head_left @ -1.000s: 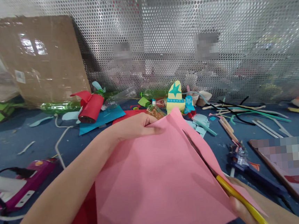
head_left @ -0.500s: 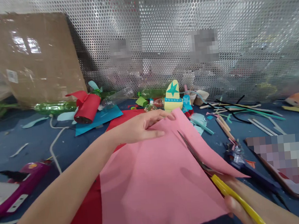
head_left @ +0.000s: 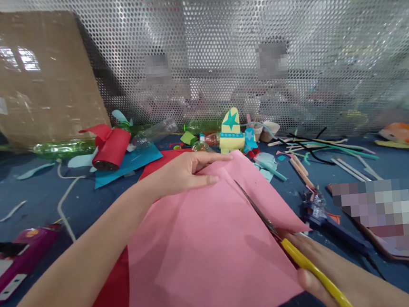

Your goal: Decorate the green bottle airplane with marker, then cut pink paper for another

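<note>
A large pink paper sheet (head_left: pixel 205 249) spreads across the middle in front of me. My left hand (head_left: pixel 191 171) grips its far edge, the thumb on the near face and the fingers along the top. In my right hand (head_left: pixel 307 259) is a pair of scissors (head_left: pixel 312 266) with yellow handles. Their dark blades lie along a cut near the sheet's right side, pointing away from me. To the right of the blades, a cut pink flap (head_left: pixel 267 191) lifts away. Red paper (head_left: pixel 109 295) lies under the sheet. The lower part of the right hand's grip is partly hidden.
A red-wrapped bottle (head_left: pixel 113 149), a yellow rocket shape (head_left: pixel 230 132) and plastic bottles line the back. On the right are a glue gun (head_left: pixel 334 228), a phone-like device (head_left: pixel 385 219) and thin sticks (head_left: pixel 352 169). A purple power strip (head_left: pixel 23 255) lies left; cardboard (head_left: pixel 37 82) leans behind.
My view has shifted slightly right, so the scene sits further left. The flap's lower end has moved inward toward the blades. Both hands keep their holds.
</note>
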{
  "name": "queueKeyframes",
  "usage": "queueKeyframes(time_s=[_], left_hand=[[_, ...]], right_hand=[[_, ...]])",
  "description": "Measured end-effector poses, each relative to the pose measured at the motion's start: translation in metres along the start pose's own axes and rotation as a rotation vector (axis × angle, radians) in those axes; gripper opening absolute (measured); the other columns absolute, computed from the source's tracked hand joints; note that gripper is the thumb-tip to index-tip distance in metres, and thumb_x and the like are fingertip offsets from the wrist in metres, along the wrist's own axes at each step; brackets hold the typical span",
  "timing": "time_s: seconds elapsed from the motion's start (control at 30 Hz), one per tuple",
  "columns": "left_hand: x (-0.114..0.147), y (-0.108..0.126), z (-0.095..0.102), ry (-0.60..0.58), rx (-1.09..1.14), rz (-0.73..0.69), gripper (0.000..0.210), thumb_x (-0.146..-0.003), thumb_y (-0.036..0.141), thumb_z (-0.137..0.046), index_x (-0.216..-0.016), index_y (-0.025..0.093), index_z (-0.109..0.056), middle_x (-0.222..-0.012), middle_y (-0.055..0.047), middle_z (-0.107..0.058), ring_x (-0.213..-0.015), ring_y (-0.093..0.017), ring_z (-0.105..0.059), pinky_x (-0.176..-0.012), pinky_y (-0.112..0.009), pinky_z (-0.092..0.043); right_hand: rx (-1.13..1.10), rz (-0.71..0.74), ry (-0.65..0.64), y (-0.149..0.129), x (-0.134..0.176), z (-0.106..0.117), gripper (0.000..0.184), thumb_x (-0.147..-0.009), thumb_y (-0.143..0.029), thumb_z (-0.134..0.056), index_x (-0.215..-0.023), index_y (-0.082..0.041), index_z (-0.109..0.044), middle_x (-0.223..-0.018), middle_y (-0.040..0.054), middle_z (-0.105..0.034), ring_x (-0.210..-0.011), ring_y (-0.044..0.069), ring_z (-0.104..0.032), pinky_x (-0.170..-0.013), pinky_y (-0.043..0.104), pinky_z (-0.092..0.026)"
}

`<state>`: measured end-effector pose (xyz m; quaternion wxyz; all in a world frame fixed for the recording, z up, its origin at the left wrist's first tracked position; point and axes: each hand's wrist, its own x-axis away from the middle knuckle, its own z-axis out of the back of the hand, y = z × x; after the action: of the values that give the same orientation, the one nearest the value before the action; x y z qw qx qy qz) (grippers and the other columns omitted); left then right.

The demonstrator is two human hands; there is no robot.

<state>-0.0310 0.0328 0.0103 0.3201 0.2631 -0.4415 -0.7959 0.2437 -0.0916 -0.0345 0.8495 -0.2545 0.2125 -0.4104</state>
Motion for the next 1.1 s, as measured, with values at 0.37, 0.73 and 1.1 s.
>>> queueKeyframes(time_s=[0.37, 0.73, 1.1], left_hand=[[0.0, 0.0, 0.001, 0.013, -0.033, -0.001, 0.049, -0.082, 0.019, -0.066, -0.13, 0.03, -0.059, -0.14, 0.001, -0.055, -0.132, -0.024, -0.048, -0.106, -0.037, -0.04], [0.0, -0.001, 0.002, -0.025, -0.002, 0.039, 0.052, -0.083, 0.021, -0.065, -0.133, 0.027, -0.056, -0.134, -0.002, -0.061, -0.123, -0.025, -0.056, -0.098, -0.035, -0.046], [0.002, 0.002, 0.002, -0.025, 0.022, 0.076, 0.053, -0.081, 0.021, -0.067, -0.132, 0.027, -0.058, -0.132, -0.002, -0.062, -0.12, -0.025, -0.058, -0.092, -0.032, -0.048]], right_hand=[[-0.014, -0.05, -0.081, -0.006, -0.002, 0.004, 0.072, -0.09, -0.073, -0.018, -0.1, -0.024, -0.07, -0.093, 0.0097, -0.073, -0.077, 0.024, -0.07, -0.069, 0.032, -0.057], [0.052, 0.051, -0.042, 0.005, 0.004, 0.0, 0.062, -0.095, -0.064, -0.023, -0.124, -0.026, -0.063, -0.114, 0.0112, -0.072, -0.102, 0.027, -0.07, -0.082, 0.031, -0.058], [-0.116, -0.016, -0.107, -0.002, -0.003, 0.005, 0.063, -0.092, -0.068, -0.031, -0.124, -0.025, -0.063, -0.107, 0.0087, -0.074, -0.09, 0.025, -0.072, -0.073, 0.03, -0.059]])
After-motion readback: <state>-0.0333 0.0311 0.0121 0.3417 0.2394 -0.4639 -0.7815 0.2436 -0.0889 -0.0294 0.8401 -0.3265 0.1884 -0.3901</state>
